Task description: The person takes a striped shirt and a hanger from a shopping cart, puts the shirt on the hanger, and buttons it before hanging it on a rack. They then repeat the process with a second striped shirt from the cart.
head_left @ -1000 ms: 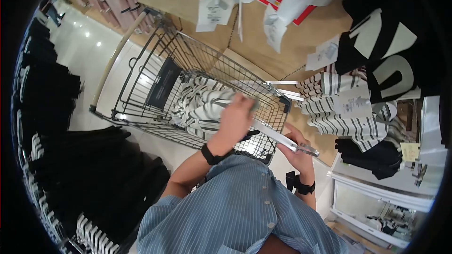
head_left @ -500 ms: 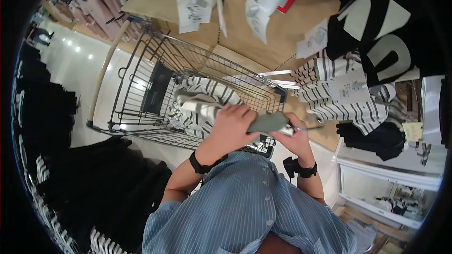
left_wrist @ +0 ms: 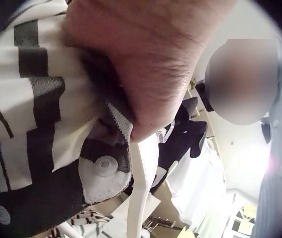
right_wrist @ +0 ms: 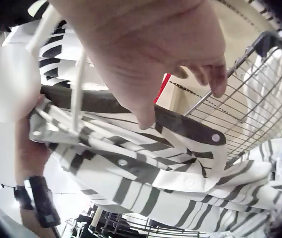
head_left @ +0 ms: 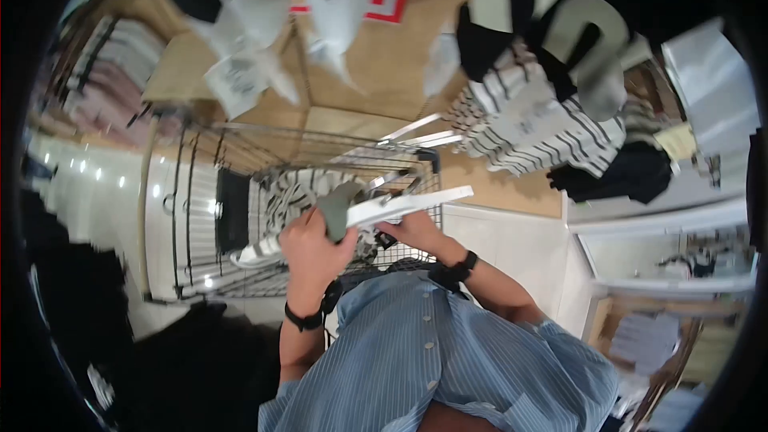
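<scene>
My left hand (head_left: 316, 250) grips the grey-green edge (head_left: 336, 210) of a striped garment at one end of a white hanger (head_left: 400, 206). In the left wrist view that hand (left_wrist: 141, 59) bunches the striped fabric (left_wrist: 19, 114) beside its dark buttoned band, with the hanger (left_wrist: 143, 183) just below. Beneath the hanger's middle is my right hand (head_left: 418, 234). In the right wrist view its thumb touches the dark band (right_wrist: 180, 124) of the striped garment (right_wrist: 146, 193), while the fingers of this hand (right_wrist: 151, 59) stand apart from the thumb.
A wire shopping cart (head_left: 312, 132) with striped fabric inside stands before me. Striped garments (head_left: 544, 128) and black-and-white garments hang at the upper right. Dark clothes (head_left: 200, 360) hang at the lower left, with white tops (head_left: 232, 80) overhead.
The hanger has swung round, so its hook now points up and away. My left hand has moved left with the garment; my right hand has left the hook end and come left.
</scene>
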### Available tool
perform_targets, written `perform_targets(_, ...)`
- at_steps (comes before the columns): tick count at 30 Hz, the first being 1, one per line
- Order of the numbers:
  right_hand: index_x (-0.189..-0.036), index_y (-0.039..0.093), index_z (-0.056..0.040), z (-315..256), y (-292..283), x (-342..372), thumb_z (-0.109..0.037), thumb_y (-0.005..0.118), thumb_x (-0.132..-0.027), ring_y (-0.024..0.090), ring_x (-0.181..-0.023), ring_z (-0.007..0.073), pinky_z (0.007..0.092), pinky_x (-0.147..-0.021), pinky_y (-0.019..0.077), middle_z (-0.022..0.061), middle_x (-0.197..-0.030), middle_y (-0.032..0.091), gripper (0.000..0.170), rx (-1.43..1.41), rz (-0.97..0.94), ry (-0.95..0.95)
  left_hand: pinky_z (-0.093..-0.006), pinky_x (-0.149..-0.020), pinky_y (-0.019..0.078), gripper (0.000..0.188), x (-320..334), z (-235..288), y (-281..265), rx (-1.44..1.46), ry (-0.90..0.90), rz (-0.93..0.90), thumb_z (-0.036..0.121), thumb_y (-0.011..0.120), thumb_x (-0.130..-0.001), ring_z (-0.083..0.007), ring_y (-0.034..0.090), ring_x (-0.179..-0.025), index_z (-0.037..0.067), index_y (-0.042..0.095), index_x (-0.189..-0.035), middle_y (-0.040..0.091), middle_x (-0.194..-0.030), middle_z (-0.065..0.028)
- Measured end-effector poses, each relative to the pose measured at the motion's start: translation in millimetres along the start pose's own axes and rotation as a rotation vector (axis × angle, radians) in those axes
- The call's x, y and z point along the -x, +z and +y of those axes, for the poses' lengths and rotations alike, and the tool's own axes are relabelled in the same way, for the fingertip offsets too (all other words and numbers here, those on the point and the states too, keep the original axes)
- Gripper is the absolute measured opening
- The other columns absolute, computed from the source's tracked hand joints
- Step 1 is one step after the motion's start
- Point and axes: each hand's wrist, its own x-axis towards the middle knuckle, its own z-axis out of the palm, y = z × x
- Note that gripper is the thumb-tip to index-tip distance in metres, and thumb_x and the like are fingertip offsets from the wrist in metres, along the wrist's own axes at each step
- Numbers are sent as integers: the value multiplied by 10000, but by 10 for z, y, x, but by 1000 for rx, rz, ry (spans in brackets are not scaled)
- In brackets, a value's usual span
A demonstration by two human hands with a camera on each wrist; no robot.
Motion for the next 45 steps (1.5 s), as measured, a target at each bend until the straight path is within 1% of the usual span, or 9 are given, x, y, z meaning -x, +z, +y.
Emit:
perform_targets(4, -1344, 494, -65, 137, 191, -215, -279, 720, -838, 538, -1163, 322, 411, -953, 447, 207, -1232, 557, 594, -48, 237, -76, -397, -548, 464, 219, 49, 169, -110, 277, -51, -80, 116, 733, -646, -353, 609, -612, 15, 652, -822, 609, -696, -150)
perform_targets(6, -1153, 628, -60, 199, 88, -324, -259, 688, -858, 633, -863, 329, 408, -760, 497, 177, -959, 648, 361, -58, -112, 73, -361, -552, 456, 188, 77, 190, -162, 331, -10, -83, 93, 708, -666, -328, 602, -591, 1, 650, -820, 608, -684, -146)
perform_targets(13, -934, 594, -13, 480, -247, -229, -200, 597, -861, 617, -724, 349, 423, -634, 468, 210, -771, 614, 201, -186, 337, 251, -270, -593, 444, 175, 92, -394, -258, 384, -280, 19, 42, 643, -730, -137, 560, -626, -44, 635, -882, 610, -679, -69)
perform_targets(16, -946, 572, -44, 442, -565, -45, -72, 623, -839, 537, -661, 148, 322, -588, 448, 53, -719, 575, 122, -545, 471, 190, -240, -544, 364, 133, 53, -561, -339, 323, -359, -8, 49, 621, -783, -56, 437, -631, -58, 594, -857, 547, -653, -12)
perform_targets(22, -973, 590, -54, 481, -878, 195, -59, 656, -846, 528, -689, 54, 218, -619, 431, -15, -793, 586, 143, -549, 350, 372, -270, -556, 378, 172, 84, -869, -267, 138, -358, -119, 66, 643, -750, -97, 422, -618, -57, 587, -856, 517, -634, -82)
perform_targets(28, -956, 578, -20, -657, -837, 304, -163, 636, -859, 617, -609, 241, 371, -575, 465, 108, -749, 598, 182, -285, 362, 74, -410, -627, 472, 234, 15, -564, -24, -96, -267, 68, 114, 682, -732, -372, 580, -644, -37, 582, -880, 606, -716, -218)
perform_targets(33, -1208, 550, -47, -1154, -1021, 442, -230, 631, -914, 669, -767, 252, 338, -681, 520, 87, -911, 672, 356, -363, -202, -132, -388, -600, 473, 233, -108, -340, -24, 56, -188, 101, 111, 680, -698, -391, 578, -639, -35, 566, -839, 596, -720, -210)
perform_targets(37, -1327, 495, -44, -723, -1333, 418, -185, 751, -781, 481, -1208, 348, 404, -991, 426, 140, -1255, 555, 620, 357, 397, -120, -364, -615, 487, 275, -129, -427, -237, 112, -154, 47, 126, 710, -660, -369, 606, -656, -26, 597, -858, 613, -739, -202)
perform_targets(45, -1003, 568, -3, -738, -979, 264, -154, 768, -760, 626, -862, 362, 411, -759, 512, 169, -938, 643, 349, 500, 273, -275, -399, -594, 486, 306, -277, -71, -206, 202, 145, -10, 120, 736, -636, -362, 612, -661, -26, 594, -864, 618, -743, -171)
